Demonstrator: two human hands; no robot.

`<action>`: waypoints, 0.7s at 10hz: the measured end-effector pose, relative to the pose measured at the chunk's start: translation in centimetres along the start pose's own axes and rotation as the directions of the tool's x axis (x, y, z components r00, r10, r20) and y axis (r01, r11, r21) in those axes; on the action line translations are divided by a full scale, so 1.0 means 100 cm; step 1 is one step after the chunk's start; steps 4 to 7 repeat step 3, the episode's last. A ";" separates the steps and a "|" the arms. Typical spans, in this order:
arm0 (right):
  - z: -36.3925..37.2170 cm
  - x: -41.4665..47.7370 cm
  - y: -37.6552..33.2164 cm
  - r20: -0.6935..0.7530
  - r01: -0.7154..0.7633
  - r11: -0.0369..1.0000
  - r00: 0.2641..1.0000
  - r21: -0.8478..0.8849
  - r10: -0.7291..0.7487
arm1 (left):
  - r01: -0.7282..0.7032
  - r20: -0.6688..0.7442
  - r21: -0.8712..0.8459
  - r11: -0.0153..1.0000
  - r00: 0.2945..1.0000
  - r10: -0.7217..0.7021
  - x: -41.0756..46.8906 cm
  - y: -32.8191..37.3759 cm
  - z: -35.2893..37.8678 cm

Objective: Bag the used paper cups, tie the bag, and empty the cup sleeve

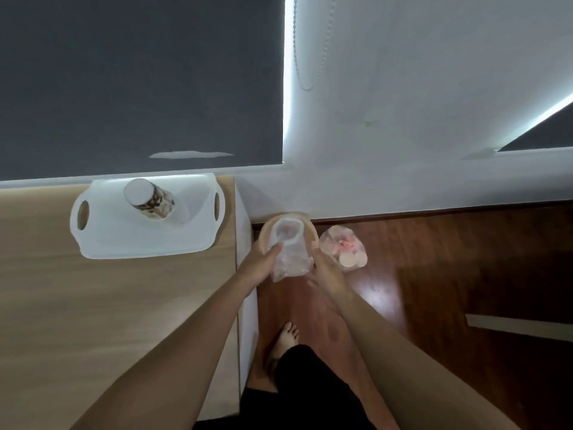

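Observation:
Both my hands hold a clear plastic cup sleeve [290, 252] above a round tan bin [307, 223] on the floor by the counter's end. My left hand [260, 265] grips the sleeve's left side. My right hand [328, 274] grips its right side and lower end. The sleeve's open mouth points up and away from me, over the bin. A tied clear bag of pinkish paper cups [344, 249] lies on the floor just right of the bin. A patterned stack of cups [152, 198] stands upside down on a white tray [130, 240].
The white tray sits at the back of a light wood counter [108, 321], against a dark blind. The counter's white side panel [246, 305] runs beside my left forearm. The dark wood floor [434, 274] stretches to the right. My bare foot [285, 339] stands below the hands.

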State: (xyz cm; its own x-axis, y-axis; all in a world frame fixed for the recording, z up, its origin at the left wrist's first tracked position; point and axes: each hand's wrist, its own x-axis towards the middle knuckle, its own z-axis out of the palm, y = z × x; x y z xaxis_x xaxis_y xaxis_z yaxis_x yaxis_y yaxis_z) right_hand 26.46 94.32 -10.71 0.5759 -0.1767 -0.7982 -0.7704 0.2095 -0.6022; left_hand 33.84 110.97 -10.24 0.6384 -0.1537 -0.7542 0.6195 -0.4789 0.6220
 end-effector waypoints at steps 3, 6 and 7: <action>-0.023 0.038 0.005 -0.003 0.041 0.993 0.999 -0.113 -0.041 | 0.083 -0.090 -0.096 0.992 0.992 -0.092 0.036 -0.034 0.000; -0.023 0.038 0.005 -0.003 0.041 0.993 0.999 -0.113 -0.041 | 0.083 -0.090 -0.096 0.992 0.992 -0.092 0.036 -0.034 0.000; -0.023 0.038 0.005 -0.003 0.041 0.993 0.999 -0.113 -0.041 | 0.083 -0.090 -0.096 0.992 0.992 -0.092 0.036 -0.034 0.000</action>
